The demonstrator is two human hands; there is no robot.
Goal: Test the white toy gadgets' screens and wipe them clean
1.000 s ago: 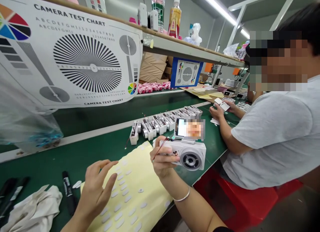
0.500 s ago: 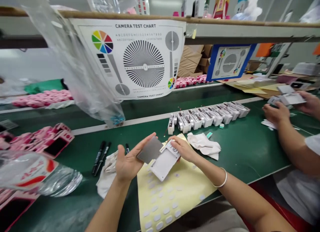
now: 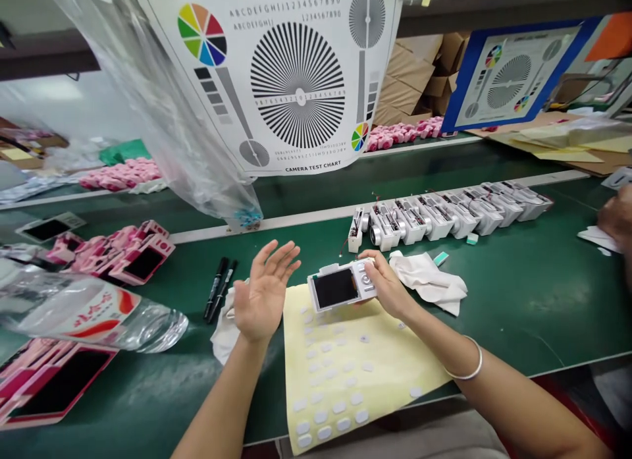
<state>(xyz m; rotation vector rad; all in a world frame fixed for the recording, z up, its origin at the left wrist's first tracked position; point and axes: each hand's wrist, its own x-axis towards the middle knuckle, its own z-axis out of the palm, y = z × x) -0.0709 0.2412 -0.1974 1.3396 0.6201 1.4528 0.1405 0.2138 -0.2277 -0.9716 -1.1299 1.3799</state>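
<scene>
My right hand [image 3: 388, 284] grips a white camera casing [image 3: 342, 286] by its button end, the thumb on the buttons. A dark screen sits in the casing, facing up toward me. To the left of it, my left hand [image 3: 264, 291] is raised with its fingers spread and nothing in it. Below both hands lies a yellow sheet [image 3: 390, 367] with rows of small white oval stickers. A white cloth [image 3: 428, 280] is right of my right hand, and another cloth [image 3: 226, 334] is partly behind my left forearm.
Several white camera bodies [image 3: 439, 215] stand in a row at the back. Two black markers [image 3: 220, 291], a plastic bottle [image 3: 103, 311] and pink cameras [image 3: 143, 258] are at the left. Test charts [image 3: 299, 83] hang above. Another person's hand [image 3: 617, 218] is at the right edge.
The casing has turned and now shows a dark screen where a white recess was. The grey plate has gone from between my hands, and my left hand is apart from the casing. The view has shifted down.
</scene>
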